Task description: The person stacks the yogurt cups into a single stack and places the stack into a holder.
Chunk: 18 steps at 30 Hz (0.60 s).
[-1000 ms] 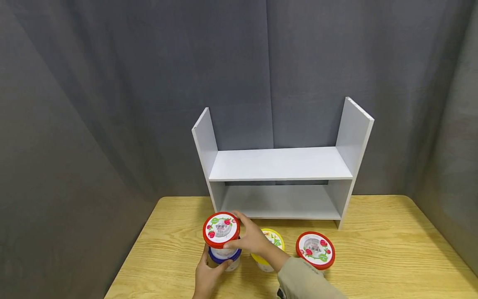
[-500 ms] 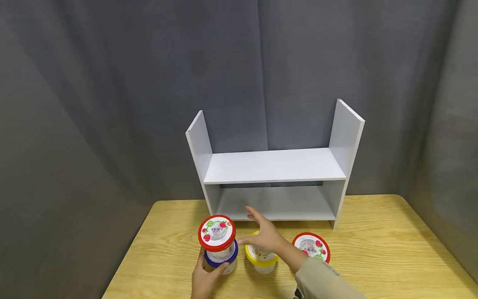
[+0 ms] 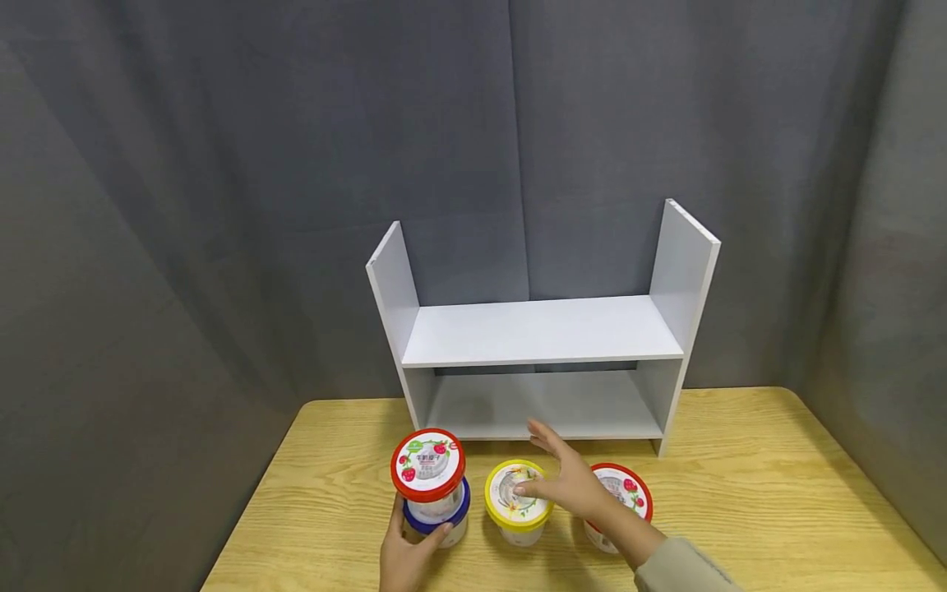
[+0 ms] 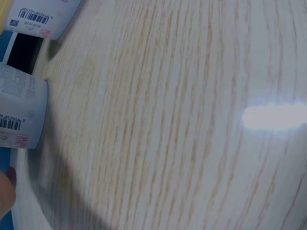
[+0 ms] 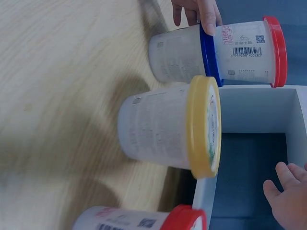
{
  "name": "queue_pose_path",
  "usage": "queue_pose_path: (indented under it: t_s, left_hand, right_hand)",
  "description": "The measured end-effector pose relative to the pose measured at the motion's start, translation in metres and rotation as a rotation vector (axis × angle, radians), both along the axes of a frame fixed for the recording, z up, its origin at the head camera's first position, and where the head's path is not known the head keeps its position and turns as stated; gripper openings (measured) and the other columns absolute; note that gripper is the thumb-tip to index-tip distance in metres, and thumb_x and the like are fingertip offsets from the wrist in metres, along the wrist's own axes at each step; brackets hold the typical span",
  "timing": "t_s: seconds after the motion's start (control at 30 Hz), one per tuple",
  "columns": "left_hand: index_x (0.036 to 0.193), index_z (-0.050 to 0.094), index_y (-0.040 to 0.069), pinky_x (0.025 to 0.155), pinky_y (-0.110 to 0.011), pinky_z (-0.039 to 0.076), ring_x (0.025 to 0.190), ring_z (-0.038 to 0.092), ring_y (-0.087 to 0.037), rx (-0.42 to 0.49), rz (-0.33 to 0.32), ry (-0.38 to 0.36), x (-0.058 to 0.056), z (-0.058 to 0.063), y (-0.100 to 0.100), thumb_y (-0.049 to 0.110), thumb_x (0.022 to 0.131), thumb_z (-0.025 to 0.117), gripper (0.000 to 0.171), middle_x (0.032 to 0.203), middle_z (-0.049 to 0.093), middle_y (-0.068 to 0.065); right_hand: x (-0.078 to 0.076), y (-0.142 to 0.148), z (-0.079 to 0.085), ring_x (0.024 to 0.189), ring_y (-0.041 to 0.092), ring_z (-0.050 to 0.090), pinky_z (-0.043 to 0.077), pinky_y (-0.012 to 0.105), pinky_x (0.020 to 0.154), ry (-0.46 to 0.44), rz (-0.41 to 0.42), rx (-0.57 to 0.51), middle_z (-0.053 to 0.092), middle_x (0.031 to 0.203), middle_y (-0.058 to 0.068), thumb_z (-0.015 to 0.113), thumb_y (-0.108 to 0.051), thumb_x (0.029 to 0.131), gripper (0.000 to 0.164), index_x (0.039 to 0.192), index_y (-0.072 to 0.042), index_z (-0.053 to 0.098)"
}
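This looks like a curtained-off booth, much like a small studio set; the kind of building around it cannot be told. Dark grey cloth [image 3: 311,164] hangs on 3 sides, left, far and right, around a wood-grain tabletop [image 3: 325,485] with rounded far corners. A plain white unit [image 3: 543,333] with 2 shelves stands toward its far edge, 4 lidded tubs [image 3: 521,533] nearer.

Barcode number [image 5: 247,51] 6 959258 403283 on the stacked red-lidded tub [image 5: 243,61], Chinese characters [image 3: 427,458] on its lid [image 3: 427,470]
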<state>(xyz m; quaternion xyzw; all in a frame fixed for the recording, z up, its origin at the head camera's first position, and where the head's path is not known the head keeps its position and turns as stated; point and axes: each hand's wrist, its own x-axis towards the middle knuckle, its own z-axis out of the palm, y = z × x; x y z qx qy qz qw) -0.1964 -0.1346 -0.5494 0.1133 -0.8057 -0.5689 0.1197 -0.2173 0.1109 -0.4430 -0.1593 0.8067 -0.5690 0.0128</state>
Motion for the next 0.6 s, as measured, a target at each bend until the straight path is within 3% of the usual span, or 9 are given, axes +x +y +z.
queue_pose_path:
  t_s: [0.23,0.33,0.5,0.6]
  left_hand:
    - [0.137,0.022,0.007,0.095,-0.056,0.021,0.119,0.027,-0.042,0.018,-0.01,-0.036,0.002,0.006,0.0,0.039,0.057,0.078,0.102,0.13,0.034,-0.024]
    - [0.137,0.022,0.009,0.096,-0.055,0.02,0.119,0.027,-0.04,0.015,-0.006,-0.033,-0.004,-0.007,-0.002,0.044,0.055,0.077,0.105,0.131,0.034,-0.022]
    - [0.138,0.021,0.017,0.097,-0.052,0.02,0.122,0.026,-0.034,-0.005,0.001,-0.063,-0.021,-0.044,-0.012,0.052,0.051,0.075,0.108,0.133,0.034,-0.012]
    - [0.137,0.023,0.017,0.095,-0.054,0.022,0.121,0.028,-0.035,-0.02,0.005,-0.045,-0.022,-0.048,-0.012,0.052,0.052,0.075,0.106,0.132,0.036,-0.014]
  right_hand:
    - [0.016,0.017,-0.003,0.121,0.033,0.029,0.016,0.063,0.093,0.001,-0.071,0.003,0.033,0.134,0.012,0.076,-0.023,0.064,0.087,0.135,-0.011,0.027]
    - [0.021,0.025,-0.006,0.121,0.033,0.03,0.017,0.061,0.094,0.017,-0.095,0.035,0.034,0.133,0.012,0.076,-0.024,0.064,0.087,0.134,-0.011,0.027]
    - [0.027,0.038,-0.014,0.121,0.035,0.028,0.02,0.061,0.093,0.016,-0.141,0.052,0.035,0.133,0.015,0.077,-0.024,0.062,0.086,0.133,-0.013,0.029]
    - [0.03,0.047,-0.019,0.12,0.036,0.028,0.023,0.06,0.092,0.033,-0.16,0.037,0.035,0.132,0.017,0.077,-0.021,0.063,0.084,0.132,-0.011,0.03]
